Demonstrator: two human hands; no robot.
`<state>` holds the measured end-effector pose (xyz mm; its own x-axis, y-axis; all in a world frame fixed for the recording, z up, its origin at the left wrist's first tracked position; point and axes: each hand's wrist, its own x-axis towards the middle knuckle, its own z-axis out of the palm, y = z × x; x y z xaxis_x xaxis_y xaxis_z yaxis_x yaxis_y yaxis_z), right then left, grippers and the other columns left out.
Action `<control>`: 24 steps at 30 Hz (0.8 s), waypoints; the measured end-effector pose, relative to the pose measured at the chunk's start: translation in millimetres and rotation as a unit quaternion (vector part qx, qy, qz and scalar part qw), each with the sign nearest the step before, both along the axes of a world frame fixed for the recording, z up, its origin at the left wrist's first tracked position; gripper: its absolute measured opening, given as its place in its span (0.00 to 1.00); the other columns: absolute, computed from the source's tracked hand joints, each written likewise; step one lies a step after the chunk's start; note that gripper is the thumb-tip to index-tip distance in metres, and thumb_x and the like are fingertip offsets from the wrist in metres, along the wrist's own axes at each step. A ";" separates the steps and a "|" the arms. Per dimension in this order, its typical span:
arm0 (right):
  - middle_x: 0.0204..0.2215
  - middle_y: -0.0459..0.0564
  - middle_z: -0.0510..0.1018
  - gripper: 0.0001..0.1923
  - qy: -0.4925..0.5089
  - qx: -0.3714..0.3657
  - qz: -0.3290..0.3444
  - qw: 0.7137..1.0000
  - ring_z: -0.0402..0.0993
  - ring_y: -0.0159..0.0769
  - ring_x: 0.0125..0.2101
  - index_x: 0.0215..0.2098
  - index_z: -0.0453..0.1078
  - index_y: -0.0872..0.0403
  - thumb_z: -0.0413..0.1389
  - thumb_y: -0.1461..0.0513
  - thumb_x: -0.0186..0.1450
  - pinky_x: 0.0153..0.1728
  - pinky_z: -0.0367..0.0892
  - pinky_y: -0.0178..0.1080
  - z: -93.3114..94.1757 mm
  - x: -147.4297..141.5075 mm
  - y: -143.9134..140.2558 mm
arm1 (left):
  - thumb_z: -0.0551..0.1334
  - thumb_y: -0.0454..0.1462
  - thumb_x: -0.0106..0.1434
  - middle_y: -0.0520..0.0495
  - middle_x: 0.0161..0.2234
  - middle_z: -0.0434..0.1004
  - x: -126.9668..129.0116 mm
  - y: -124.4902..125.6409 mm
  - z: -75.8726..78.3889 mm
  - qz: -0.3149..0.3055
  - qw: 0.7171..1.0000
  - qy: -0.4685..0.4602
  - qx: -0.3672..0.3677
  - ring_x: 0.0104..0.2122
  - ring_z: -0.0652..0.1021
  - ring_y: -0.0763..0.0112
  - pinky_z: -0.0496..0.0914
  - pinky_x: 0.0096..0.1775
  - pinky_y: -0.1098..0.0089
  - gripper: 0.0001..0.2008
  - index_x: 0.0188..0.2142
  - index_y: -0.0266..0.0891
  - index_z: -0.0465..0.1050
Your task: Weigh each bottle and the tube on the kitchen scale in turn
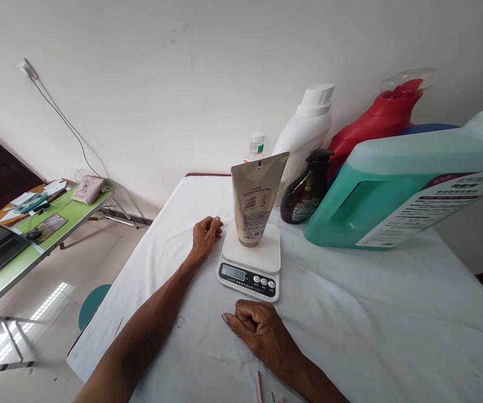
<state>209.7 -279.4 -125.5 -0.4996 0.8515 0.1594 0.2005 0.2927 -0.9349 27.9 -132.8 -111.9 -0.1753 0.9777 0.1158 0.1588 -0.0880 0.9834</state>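
Note:
A beige squeeze tube (256, 198) stands upright on its cap, on the white platform of a digital kitchen scale (249, 266). The scale's display is lit and seems to read 360. Beside the scale's left edge, my left hand (206, 238) rests on the cloth, fingers curled in and nothing visible in them. In front of the scale lies my right hand (260, 330), closed in a loose fist with the thumb out to the left; it touches neither scale nor tube. A thin pink stick (259, 386) lies near my right wrist, partly cut off by the frame.
Behind the scale stand a small clear bottle (256, 146), a white jug (308, 126), a dark pump bottle (308, 193), a red bottle (371, 123) and a big green jug (337, 218). A white cloth (350, 336) covers the table. At left are a green desk (69, 215) and a teal stool (92, 302).

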 end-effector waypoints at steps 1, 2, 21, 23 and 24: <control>0.19 0.38 0.48 0.26 0.000 0.000 0.000 1.000 0.46 0.29 0.21 0.23 0.42 0.49 0.54 0.57 0.69 0.23 0.47 0.37 0.2 -0.1 -0.1 | 0.62 0.55 0.66 0.49 0.24 0.73 0.0 -0.1 -0.1 -0.001 1.000 0.002 0.000 0.22 0.72 0.74 0.64 0.26 0.71 0.23 0.29 0.37 0.75; 0.19 0.38 0.48 0.26 -0.001 0.001 0.000 1.000 0.46 0.29 0.21 0.23 0.42 0.49 0.54 0.57 0.69 0.23 0.47 0.37 0.4 -0.2 -0.2 | 0.62 0.55 0.66 0.49 0.25 0.73 -0.2 -0.2 -0.3 -0.003 1.000 0.003 0.000 0.22 0.72 0.74 0.64 0.26 0.71 0.23 0.29 0.37 0.75; 0.19 0.38 0.48 0.25 0.005 0.023 -0.003 1.000 0.45 0.29 0.21 0.23 0.41 0.48 0.54 0.58 0.69 0.22 0.46 0.36 -0.8 0.1 -0.3 | 0.62 0.53 0.66 0.50 0.25 0.72 -1.0 0.7 -3.3 -0.013 1.000 0.020 -0.003 0.23 0.72 0.74 0.65 0.27 0.71 0.22 0.30 0.37 0.75; 0.19 0.37 0.48 0.25 0.005 0.023 -0.004 1.000 0.45 0.29 0.21 0.23 0.41 0.48 0.54 0.59 0.69 0.22 0.46 0.36 -0.4 0.0 -0.1 | 0.61 0.56 0.66 0.50 0.25 0.72 -0.9 -0.3 -1.8 -0.014 1.000 0.007 -0.008 0.23 0.72 0.74 0.64 0.26 0.70 0.24 0.30 0.37 0.75; 0.19 0.37 0.48 0.25 0.006 0.023 -0.003 1.000 0.45 0.29 0.21 0.23 0.41 0.48 0.54 0.59 0.69 0.22 0.46 0.36 -0.4 0.0 0.2 | 0.61 0.58 0.65 0.49 0.26 0.72 -1.4 -1.4 0.2 -0.017 1.000 -0.001 -0.006 0.23 0.72 0.73 0.64 0.26 0.70 0.26 0.31 0.37 0.75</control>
<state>209.6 -279.2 -125.9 -0.4916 0.8467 0.2035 0.1918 0.3333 -0.9231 26.5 -134.1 -111.6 -0.1417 0.9845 0.1029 0.1536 -0.0808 0.9848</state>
